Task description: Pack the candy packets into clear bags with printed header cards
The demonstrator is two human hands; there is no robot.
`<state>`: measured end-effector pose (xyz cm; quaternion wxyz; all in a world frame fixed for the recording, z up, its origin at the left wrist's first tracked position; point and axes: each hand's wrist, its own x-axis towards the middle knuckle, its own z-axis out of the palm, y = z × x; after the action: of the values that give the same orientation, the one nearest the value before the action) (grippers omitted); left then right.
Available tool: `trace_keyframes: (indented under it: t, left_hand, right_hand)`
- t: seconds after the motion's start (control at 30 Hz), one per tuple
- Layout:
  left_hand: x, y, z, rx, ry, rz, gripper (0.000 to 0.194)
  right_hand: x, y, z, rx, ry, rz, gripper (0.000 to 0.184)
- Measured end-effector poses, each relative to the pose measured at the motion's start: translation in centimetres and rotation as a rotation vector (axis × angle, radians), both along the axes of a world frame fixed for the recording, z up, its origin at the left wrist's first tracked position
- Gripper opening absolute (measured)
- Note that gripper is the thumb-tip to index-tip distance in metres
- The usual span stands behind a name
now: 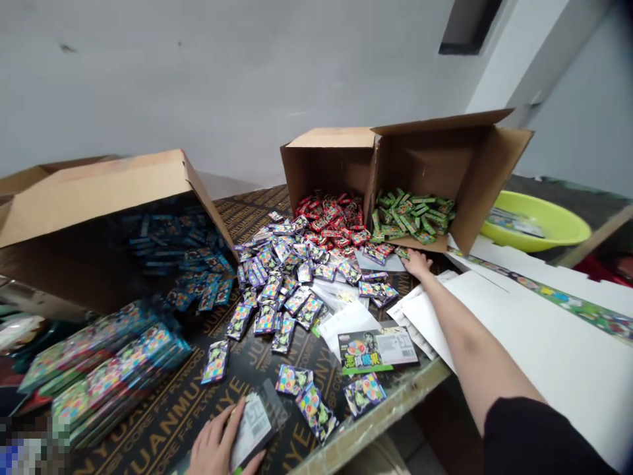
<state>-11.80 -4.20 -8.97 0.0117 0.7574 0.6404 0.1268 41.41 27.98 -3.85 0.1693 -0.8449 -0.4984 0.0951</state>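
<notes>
At the bottom edge, my left hand (pixel 217 443) grips a clear plastic bag with a printed card (pixel 253 425), its fingers lying over the card and the thumb at the near side. My right hand (pixel 418 264) reaches out to the foot of the right-hand box, with its fingertips closed on a small green packet (pixel 401 252). Beside it spreads a heap of purple-and-white packets (pixel 277 264). Red packets (pixel 336 218) spill from the middle box, and more green packets (pixel 413 214) fill the mouth of the box at right.
Open cartons (pixel 99 191) (pixel 329 138) (pixel 445 152) lie on their sides, the left one holding blue packets (pixel 202 277). Stacked filled packs (pixel 113 369) sit at left. Near the table edge (pixel 376 422) is a header card (pixel 378 349). White cardboard (pixel 539 330) and a yellow-green basin (pixel 558 227) are at right.
</notes>
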Motion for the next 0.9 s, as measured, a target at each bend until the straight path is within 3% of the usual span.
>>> trace_keyframes:
  t: [0.1,0.2,0.27,0.33,0.37,0.5,0.6,0.7,0.77,0.83,0.9]
  left_hand:
    - [0.2,0.0,0.6,0.023,-0.014,-0.004,0.065]
    - [1.8,0.4,2.7,0.103,-0.132,0.007,0.070]
    - [4.1,1.0,4.9,0.126,-0.327,0.053,0.064]
    - [7.2,2.0,7.1,0.030,-0.618,0.134,0.049]
    - [8.8,2.6,8.1,-0.046,-0.795,0.174,0.041]
    - [13.1,4.8,9.9,-0.280,-1.475,0.311,0.034]
    - [12.4,4.9,10.0,-0.311,-1.740,0.417,0.027]
    - [10.0,3.6,10.0,-0.498,-1.768,0.358,0.020]
    - [8.4,2.8,9.9,-0.607,-1.688,0.287,0.022]
    - [6.9,2.1,9.5,-0.584,-1.510,0.223,0.029]
    - [5.2,1.5,8.7,-0.430,-1.196,0.164,0.036]
  right_hand:
    - [0.3,-1.8,1.0,0.062,-0.013,0.081,0.039]
    - [-2.0,-5.8,1.9,0.156,-0.012,0.178,0.047]
    - [-6.0,-9.5,2.3,0.248,0.041,0.300,0.050]
    - [-11.6,-13.9,2.6,0.499,0.279,0.525,0.051]
    - [-14.7,-16.2,2.8,0.554,0.368,0.622,0.050]
    - [-24.5,-24.0,3.8,0.518,0.535,0.901,0.051]
    - [-27.3,-26.1,4.6,0.420,0.582,1.094,0.067]
    - [-27.7,-25.8,5.3,0.281,0.598,1.320,0.086]
    - [-27.8,-25.3,5.7,0.213,0.632,1.417,0.086]
    - [-28.1,-25.0,5.8,0.206,0.651,1.442,0.082]
    - [-28.4,-24.9,5.4,0.237,0.616,1.401,0.079]
